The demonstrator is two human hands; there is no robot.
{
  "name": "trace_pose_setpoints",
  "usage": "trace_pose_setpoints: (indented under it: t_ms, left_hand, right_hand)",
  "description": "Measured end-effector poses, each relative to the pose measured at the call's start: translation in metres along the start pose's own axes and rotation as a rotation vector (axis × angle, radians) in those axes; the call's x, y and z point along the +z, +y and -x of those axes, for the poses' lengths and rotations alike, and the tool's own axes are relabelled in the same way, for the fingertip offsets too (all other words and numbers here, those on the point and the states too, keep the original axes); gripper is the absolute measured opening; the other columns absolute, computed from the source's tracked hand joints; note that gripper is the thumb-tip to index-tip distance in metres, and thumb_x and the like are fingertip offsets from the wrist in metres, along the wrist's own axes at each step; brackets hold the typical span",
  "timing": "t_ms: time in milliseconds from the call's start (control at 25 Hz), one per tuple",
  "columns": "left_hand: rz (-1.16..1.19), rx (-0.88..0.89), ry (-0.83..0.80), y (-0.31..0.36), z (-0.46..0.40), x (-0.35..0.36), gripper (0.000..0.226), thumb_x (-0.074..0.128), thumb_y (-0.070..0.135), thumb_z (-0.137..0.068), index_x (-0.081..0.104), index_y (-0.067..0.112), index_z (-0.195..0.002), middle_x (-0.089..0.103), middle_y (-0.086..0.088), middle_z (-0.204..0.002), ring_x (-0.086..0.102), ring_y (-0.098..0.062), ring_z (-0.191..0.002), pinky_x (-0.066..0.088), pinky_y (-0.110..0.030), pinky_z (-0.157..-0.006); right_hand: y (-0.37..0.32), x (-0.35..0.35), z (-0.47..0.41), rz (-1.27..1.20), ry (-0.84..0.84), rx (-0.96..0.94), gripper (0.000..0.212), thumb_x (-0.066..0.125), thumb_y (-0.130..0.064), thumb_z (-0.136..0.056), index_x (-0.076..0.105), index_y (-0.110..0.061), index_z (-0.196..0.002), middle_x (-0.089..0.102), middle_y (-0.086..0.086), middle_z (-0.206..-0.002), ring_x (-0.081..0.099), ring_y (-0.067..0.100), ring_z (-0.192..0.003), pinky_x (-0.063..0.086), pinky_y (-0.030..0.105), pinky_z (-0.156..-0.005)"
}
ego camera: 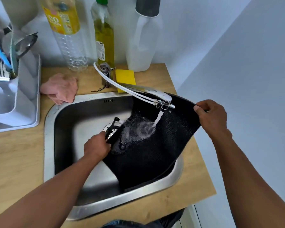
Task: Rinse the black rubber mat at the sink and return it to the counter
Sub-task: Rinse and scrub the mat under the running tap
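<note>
The black rubber mat (148,155) hangs slanted inside the steel sink (59,122), its lower edge resting near the sink's front right corner. Water runs from the chrome tap (156,94) onto the mat's upper middle and spreads over its textured face. My left hand (97,145) grips the mat's left edge low in the basin, close to the drain. My right hand (211,116) pinches the mat's top right corner, held above the sink's right rim.
A white dish rack (23,96) with utensils stands at the left. A pink cloth (61,88), a yellow sponge (125,78), a clear plastic bottle (69,38), an oil bottle (104,38) and a white jug (143,43) line the wooden counter (15,153) behind the sink. A wall is close on the right.
</note>
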State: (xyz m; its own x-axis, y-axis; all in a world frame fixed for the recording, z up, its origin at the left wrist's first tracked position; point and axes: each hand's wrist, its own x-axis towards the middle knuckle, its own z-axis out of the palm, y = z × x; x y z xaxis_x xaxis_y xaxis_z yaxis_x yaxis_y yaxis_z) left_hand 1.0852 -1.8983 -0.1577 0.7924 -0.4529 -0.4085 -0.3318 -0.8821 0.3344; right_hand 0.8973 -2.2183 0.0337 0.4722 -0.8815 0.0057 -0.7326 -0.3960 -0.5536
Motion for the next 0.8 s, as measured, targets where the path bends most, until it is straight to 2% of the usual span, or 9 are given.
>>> trace_pose_setpoints:
  t_ms: [80,160,280,360,440,520,600,680,800]
  left_hand:
    - [-0.046,0.03,0.108,-0.01,-0.022,-0.021,0.027,0.069,0.027,-0.076,0.06,0.023,-0.101,0.072,-0.008,-0.097,0.068,-0.035,-0.092,0.045,-0.034,-0.064]
    - [-0.05,0.059,0.116,-0.013,-0.041,-0.037,0.035,0.072,0.027,-0.077,0.064,0.026,-0.111,0.073,-0.009,-0.102,0.069,-0.035,-0.097,0.053,-0.037,-0.072]
    - [-0.083,0.141,0.084,-0.002,-0.05,-0.041,0.032,0.069,0.025,-0.081,0.065,0.026,-0.113,0.073,-0.009,-0.104,0.069,-0.036,-0.097,0.057,-0.039,-0.076]
    - [-0.065,0.188,0.131,0.013,-0.042,-0.036,0.03,0.066,0.022,-0.085,0.063,0.022,-0.115,0.065,-0.01,-0.111,0.068,-0.039,-0.09,0.058,-0.043,-0.073]
    - [0.021,0.196,0.169,0.03,-0.025,-0.028,0.031,0.063,0.03,-0.092,0.057,0.018,-0.12,0.054,-0.012,-0.118,0.066,-0.04,-0.087,0.056,-0.045,-0.071]
    - [0.142,0.196,0.115,0.055,-0.005,-0.019,0.033,0.052,0.043,-0.099,0.056,0.016,-0.117,0.054,-0.012,-0.117,0.064,-0.039,-0.092,0.054,-0.045,-0.076]
    - [0.287,0.246,0.002,0.085,0.016,-0.006,0.034,0.041,0.046,-0.104,0.055,0.016,-0.1,0.059,-0.011,-0.105,0.062,-0.036,-0.094,0.05,-0.042,-0.079]
    - [0.431,0.295,-0.068,0.118,0.038,0.004,0.036,0.033,0.045,-0.107,0.049,0.018,-0.09,0.061,-0.008,-0.093,0.061,-0.032,-0.089,0.046,-0.039,-0.074]
    - [0.54,0.299,-0.097,0.152,0.059,0.015,0.042,0.028,0.048,-0.107,0.052,0.015,-0.096,0.067,-0.009,-0.087,0.064,-0.032,-0.081,0.05,-0.044,-0.071]
  right_hand:
    - [0.036,-0.002,0.034,-0.054,0.011,0.13,0.005,0.073,-0.026,-0.09,0.074,-0.021,-0.091,0.072,-0.005,-0.085,0.071,0.023,-0.09,0.049,0.033,-0.08]
    - [0.061,0.0,0.07,-0.09,-0.064,0.249,0.007,0.077,-0.028,-0.089,0.073,-0.022,-0.087,0.074,-0.003,-0.082,0.073,0.026,-0.087,0.054,0.039,-0.079]
    - [0.07,0.006,0.09,-0.079,-0.211,0.299,0.009,0.079,-0.028,-0.086,0.07,-0.026,-0.086,0.074,-0.006,-0.082,0.072,0.021,-0.084,0.049,0.032,-0.068]
    - [0.063,0.006,0.072,-0.026,-0.288,0.279,0.017,0.079,-0.021,-0.08,0.069,-0.026,-0.093,0.073,-0.009,-0.085,0.07,0.015,-0.082,0.045,0.028,-0.065]
    - [0.049,0.008,0.048,-0.004,-0.378,0.242,0.034,0.079,-0.017,-0.077,0.066,-0.025,-0.107,0.07,-0.01,-0.09,0.067,0.009,-0.082,0.045,0.026,-0.065]
    - [0.026,0.017,0.027,-0.037,-0.466,0.191,0.046,0.081,-0.025,-0.079,0.059,-0.027,-0.119,0.068,-0.011,-0.098,0.068,0.01,-0.086,0.049,0.028,-0.072]
    - [0.004,0.035,0.017,-0.021,-0.511,0.106,0.042,0.078,-0.039,-0.086,0.059,-0.027,-0.121,0.069,-0.007,-0.101,0.069,0.017,-0.09,0.052,0.034,-0.081]
    - [-0.009,0.052,0.017,0.022,-0.496,0.033,0.031,0.069,-0.038,-0.096,0.067,-0.017,-0.118,0.071,0.001,-0.104,0.068,0.025,-0.096,0.05,0.034,-0.081]
    - [-0.009,0.053,0.027,-0.152,-0.416,0.12,0.021,0.067,-0.029,-0.098,0.073,-0.012,-0.108,0.077,0.011,-0.102,0.073,0.032,-0.096,0.059,0.046,-0.089]
